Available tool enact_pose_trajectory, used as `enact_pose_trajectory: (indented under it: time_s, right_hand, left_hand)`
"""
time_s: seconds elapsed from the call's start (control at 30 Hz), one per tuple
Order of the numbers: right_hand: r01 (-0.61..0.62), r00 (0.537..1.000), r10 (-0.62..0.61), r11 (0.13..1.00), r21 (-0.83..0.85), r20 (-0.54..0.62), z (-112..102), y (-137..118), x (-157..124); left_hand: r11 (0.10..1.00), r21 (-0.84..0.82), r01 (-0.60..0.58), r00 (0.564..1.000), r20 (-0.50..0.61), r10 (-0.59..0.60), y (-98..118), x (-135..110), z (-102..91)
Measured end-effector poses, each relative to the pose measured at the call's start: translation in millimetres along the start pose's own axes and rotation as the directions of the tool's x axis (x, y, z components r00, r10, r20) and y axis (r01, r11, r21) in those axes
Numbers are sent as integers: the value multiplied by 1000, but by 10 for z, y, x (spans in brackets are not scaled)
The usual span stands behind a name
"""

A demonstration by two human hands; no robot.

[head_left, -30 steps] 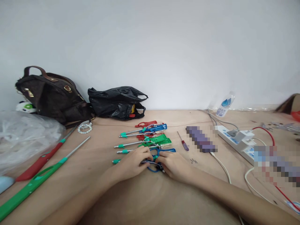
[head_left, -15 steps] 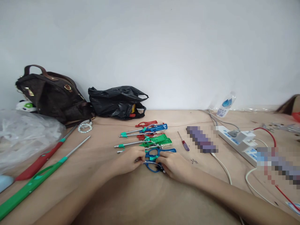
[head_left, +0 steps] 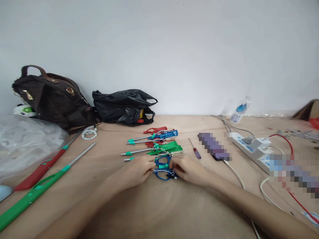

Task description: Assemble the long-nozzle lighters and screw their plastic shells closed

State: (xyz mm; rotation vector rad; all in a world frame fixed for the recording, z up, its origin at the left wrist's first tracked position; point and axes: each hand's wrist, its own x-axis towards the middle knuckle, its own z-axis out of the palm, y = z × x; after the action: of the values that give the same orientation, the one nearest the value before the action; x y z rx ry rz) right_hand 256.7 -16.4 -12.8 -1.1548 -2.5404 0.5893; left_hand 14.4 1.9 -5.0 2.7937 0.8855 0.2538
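My left hand (head_left: pixel 141 168) and my right hand (head_left: pixel 189 170) sit close together over an opened blue long-nosed lighter (head_left: pixel 163 178) on the table. Its ring-shaped trigger hole, teal part and white wires show between the hands. Left fingers are pinched at its left side; right fingers are curled onto its right side, so the exact contact is partly hidden. Just beyond lie more opened lighters: a green one (head_left: pixel 171 147), another blue one (head_left: pixel 169 135) and a red casing half (head_left: pixel 156 130). Metal tubes and loose wires lie on them.
A screwdriver (head_left: pixel 194 148) lies right of the lighters, near a pixelated purple item (head_left: pixel 214 146) with a cable. Farther right is a power strip (head_left: pixel 245 146). Closed green (head_left: pixel 32 194) and red (head_left: pixel 41 171) lighters lie left, near a bracelet (head_left: pixel 89 133). A black bag (head_left: pixel 122 108) stands behind.
The right hand's fingers have drawn up and back slightly from the blue lighter's middle, showing more of its teal part. The left hand stays nearly in place. The view has shifted slightly.
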Motion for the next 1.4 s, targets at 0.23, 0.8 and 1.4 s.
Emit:
enact_pose_trajectory:
  time_s: [0.23,0.8,1.4]
  right_hand:
    - [84,997,-83,990,-118,9,-28,-24,-32]
    - [10,1000,-6,975,-223,16,-1,-106,-112]
    - [-117,970,82,983,-141,-228,240,-91,-193]
  left_hand:
    - [993,119,5,1000,21,-7,94,-1,-40]
    - [987,161,-22,999,-24,26,91,16,-21]
    - [996,68,-63,998,4,63,60,203,-161]
